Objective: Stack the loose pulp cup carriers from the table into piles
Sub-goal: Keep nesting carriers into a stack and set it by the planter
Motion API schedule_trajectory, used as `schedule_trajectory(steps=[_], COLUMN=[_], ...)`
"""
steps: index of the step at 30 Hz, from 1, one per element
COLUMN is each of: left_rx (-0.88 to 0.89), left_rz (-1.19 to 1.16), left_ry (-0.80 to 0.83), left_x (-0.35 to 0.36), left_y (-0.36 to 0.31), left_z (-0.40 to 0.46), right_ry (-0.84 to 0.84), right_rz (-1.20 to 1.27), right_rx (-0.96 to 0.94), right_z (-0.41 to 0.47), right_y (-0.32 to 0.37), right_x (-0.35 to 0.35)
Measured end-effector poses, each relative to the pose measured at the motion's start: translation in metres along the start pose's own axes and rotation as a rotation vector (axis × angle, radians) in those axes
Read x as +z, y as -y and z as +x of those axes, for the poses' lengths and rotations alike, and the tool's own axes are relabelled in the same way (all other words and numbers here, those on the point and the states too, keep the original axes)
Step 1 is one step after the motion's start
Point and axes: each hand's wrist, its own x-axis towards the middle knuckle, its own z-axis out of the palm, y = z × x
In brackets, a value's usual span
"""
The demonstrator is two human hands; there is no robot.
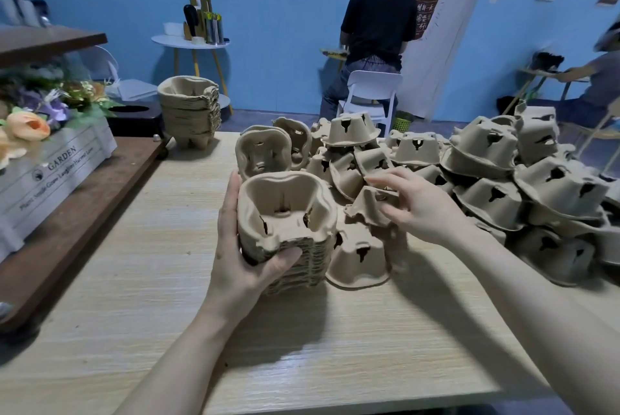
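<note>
Pulp cup carriers crowd the pale wood surface (134,297) before us, most of them tumbled upside down in a loose heap (496,179) that fills its right side. We see the left hand (235,247) grasping a nested pile (288,230) of carriers standing open side up near the middle of the surface, thumb curled over the pile's near edge and fingers running up its left wall. Just beside it, the right hand (416,203) pinches the rim of a single tilted carrier (369,206) at the heap's near edge, fingers above and thumb below. That carrier rests over an upturned carrier (359,257) which touches the pile's right side. At the far left end of the surface we see a taller finished stack (189,106), well apart from the hands. A white crate (57,163) marked GARDEN, filled with flowers, sits on a dark wooden board to the left. Behind the surface, a person in a black shirt (377,22) sits on a white chair (372,92), back turned to us, against the blue wall.
</note>
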Motion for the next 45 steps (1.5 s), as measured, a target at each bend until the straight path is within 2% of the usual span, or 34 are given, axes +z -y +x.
schedule_trajectory(steps=[7,12,16,24,33,38,45], left_rx=[-0.004,-0.001,-0.001,-0.005,0.0,-0.013,-0.003], left_rz=[0.002,0.003,0.018,0.017,0.04,0.032,0.043], left_ry=[0.003,0.008,0.014,0.017,0.01,0.002,0.008], left_x=[0.001,-0.002,-0.003,-0.004,-0.004,-0.003,-0.005], left_y=[-0.002,0.003,0.007,0.01,0.011,0.008,0.01], left_z=[0.0,-0.001,0.0,0.0,0.0,-0.001,-0.001], right_ry=[0.041,0.09,0.075,-0.058,-0.281,-0.202,-0.219], right_rz=[-0.221,-0.295,-0.282,-0.261,0.036,0.008,-0.015], right_rx=[0.006,0.025,0.045,0.022,0.06,0.126,0.154], right_z=[-0.001,-0.006,-0.011,-0.04,-0.069,-0.081,-0.097], right_y=[-0.001,-0.004,-0.006,-0.013,-0.023,-0.026,-0.021], right_x=[-0.004,-0.008,-0.008,-0.008,-0.005,0.004,-0.004])
